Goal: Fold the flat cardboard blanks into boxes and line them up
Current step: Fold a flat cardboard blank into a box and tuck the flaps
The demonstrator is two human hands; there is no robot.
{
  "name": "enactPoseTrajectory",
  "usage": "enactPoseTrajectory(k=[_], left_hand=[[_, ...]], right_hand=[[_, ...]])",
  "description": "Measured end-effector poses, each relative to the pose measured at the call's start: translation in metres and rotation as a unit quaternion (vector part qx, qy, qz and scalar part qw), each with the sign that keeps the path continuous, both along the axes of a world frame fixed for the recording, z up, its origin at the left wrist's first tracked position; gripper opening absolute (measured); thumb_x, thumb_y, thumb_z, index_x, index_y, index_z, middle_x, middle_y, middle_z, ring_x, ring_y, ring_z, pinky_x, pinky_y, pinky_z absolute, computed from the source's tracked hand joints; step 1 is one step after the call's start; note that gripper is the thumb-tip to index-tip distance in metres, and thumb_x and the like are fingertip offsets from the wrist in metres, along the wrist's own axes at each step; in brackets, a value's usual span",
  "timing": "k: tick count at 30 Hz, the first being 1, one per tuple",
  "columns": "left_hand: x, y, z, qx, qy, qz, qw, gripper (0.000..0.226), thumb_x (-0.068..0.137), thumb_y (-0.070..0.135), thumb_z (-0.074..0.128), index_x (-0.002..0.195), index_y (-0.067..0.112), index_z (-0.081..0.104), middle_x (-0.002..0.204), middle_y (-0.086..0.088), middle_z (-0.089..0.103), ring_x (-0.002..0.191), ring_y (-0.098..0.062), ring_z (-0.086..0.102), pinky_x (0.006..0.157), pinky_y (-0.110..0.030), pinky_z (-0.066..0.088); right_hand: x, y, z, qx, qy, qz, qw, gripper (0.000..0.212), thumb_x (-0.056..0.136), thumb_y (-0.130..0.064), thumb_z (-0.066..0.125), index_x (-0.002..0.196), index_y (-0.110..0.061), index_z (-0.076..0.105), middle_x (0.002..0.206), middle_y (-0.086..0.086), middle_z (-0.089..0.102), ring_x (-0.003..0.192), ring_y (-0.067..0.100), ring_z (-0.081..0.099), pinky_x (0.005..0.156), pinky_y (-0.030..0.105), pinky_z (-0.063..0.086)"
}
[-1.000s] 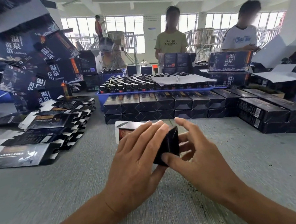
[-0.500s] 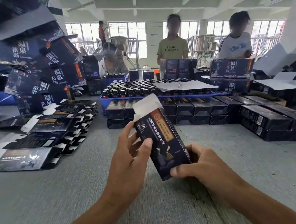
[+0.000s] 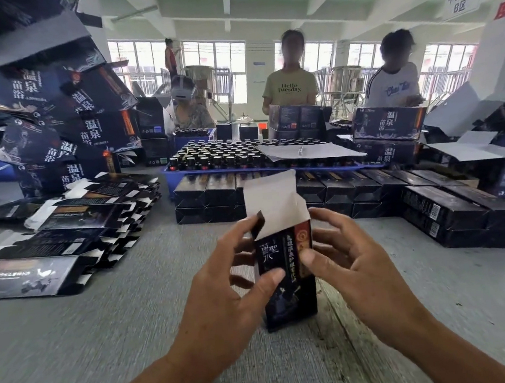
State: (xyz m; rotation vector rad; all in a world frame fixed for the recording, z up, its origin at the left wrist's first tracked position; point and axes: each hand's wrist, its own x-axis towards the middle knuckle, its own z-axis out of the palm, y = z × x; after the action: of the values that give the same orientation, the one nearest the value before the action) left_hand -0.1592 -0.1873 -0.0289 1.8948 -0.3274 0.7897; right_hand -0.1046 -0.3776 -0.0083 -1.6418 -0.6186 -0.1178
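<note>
Since half a second ago the box [image 3: 286, 268] has swung from a slant to nearly upright, and the right hand [image 3: 354, 271] has risen from its lower corner to its upper right side. It is now held just above the grey worktop [image 3: 105, 344], in front of the person, its dark printed face toward the camera and its white top flap [image 3: 272, 204] standing open and leaning back. The left hand [image 3: 224, 299] grips the box from the left, thumb curled across the printed front, fingers behind and at the small dark side flap [image 3: 259, 223] near the top. The right hand pinches the right edge, thumb on the front by the red strip, fingers curled round toward the open top. Behind the box, folded boxes [image 3: 322, 189] lie in a two-high row across the worktop, and the row bends toward the near right. At left, flat blanks [image 3: 72, 227] lie in a loose overlapping heap, with larger dark cartons [image 3: 62, 123] piled untidily behind them. Beyond the row a blue tray [image 3: 212, 172] holds many small dark-capped bottles [image 3: 220, 154], partly covered by a white sheet [image 3: 309, 152]. Three people stand or sit across the worktop, and a fourth stands farther back by the windows.
</note>
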Motion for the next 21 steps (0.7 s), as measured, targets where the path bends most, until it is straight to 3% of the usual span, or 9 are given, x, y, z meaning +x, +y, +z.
enactPoseTrajectory(k=[4, 7, 11, 13, 17, 21], left_hand=[[0.002, 0.003, -0.002, 0.007, -0.022, -0.008, 1.0, 0.06, 0.085, 0.041, 0.074, 0.136, 0.051, 0.045, 0.126, 0.027, 0.057, 0.113, -0.006, 0.059, 0.069, -0.011, 0.051], [0.002, 0.006, -0.002, 0.013, -0.026, -0.016, 0.999, 0.054, 0.085, 0.046, 0.069, 0.135, 0.046, 0.049, 0.125, 0.019, 0.06, 0.114, -0.012, 0.059, 0.069, -0.014, 0.052], [0.001, 0.005, 0.001, -0.005, -0.02, -0.035, 0.999, 0.04, 0.091, 0.05, 0.058, 0.131, 0.046, 0.053, 0.123, 0.019, 0.063, 0.115, -0.01, 0.061, 0.072, -0.012, 0.052], [0.0, 0.004, 0.003, -0.017, -0.02, -0.038, 0.999, 0.033, 0.095, 0.051, 0.051, 0.128, 0.046, 0.056, 0.12, 0.018, 0.065, 0.112, -0.009, 0.063, 0.076, -0.012, 0.052], [-0.001, 0.0, 0.005, -0.019, -0.041, -0.03, 0.999, 0.027, 0.099, 0.044, 0.047, 0.122, 0.039, 0.061, 0.124, 0.015, 0.063, 0.117, -0.01, 0.061, 0.087, -0.014, 0.05], [-0.002, -0.001, 0.008, -0.028, -0.052, -0.029, 0.998, 0.023, 0.098, 0.041, 0.051, 0.117, 0.035, 0.063, 0.115, 0.009, 0.067, 0.109, -0.015, 0.065, 0.084, -0.014, 0.05]], right_hand=[[-0.005, 0.0, 0.004, -0.029, -0.048, 0.031, 0.998, 0.058, 0.09, -0.028, 0.068, 0.127, -0.068, 0.048, 0.122, -0.029, 0.063, 0.111, -0.005, 0.063, 0.077, 0.011, 0.054], [-0.007, -0.003, 0.006, -0.072, -0.067, 0.032, 0.995, 0.058, 0.094, -0.028, 0.067, 0.13, -0.069, 0.046, 0.12, -0.03, 0.06, 0.111, -0.004, 0.062, 0.077, 0.015, 0.057], [-0.008, -0.006, 0.01, -0.098, -0.082, 0.024, 0.992, 0.043, 0.089, -0.05, 0.064, 0.128, -0.063, 0.051, 0.117, -0.028, 0.06, 0.109, -0.001, 0.063, 0.078, 0.015, 0.056], [-0.008, -0.005, 0.011, -0.074, -0.079, 0.028, 0.994, 0.032, 0.092, -0.057, 0.059, 0.124, -0.059, 0.057, 0.116, -0.022, 0.063, 0.109, 0.002, 0.065, 0.081, 0.01, 0.052], [-0.013, -0.002, 0.013, -0.023, -0.105, 0.01, 0.994, 0.026, 0.092, -0.042, 0.058, 0.114, -0.048, 0.068, 0.129, -0.024, 0.061, 0.119, -0.001, 0.06, 0.088, 0.009, 0.049], [-0.018, 0.001, 0.014, 0.033, -0.091, 0.023, 0.995, 0.025, 0.087, -0.033, 0.063, 0.109, -0.046, 0.066, 0.129, -0.026, 0.063, 0.115, 0.0, 0.064, 0.082, 0.009, 0.052]])
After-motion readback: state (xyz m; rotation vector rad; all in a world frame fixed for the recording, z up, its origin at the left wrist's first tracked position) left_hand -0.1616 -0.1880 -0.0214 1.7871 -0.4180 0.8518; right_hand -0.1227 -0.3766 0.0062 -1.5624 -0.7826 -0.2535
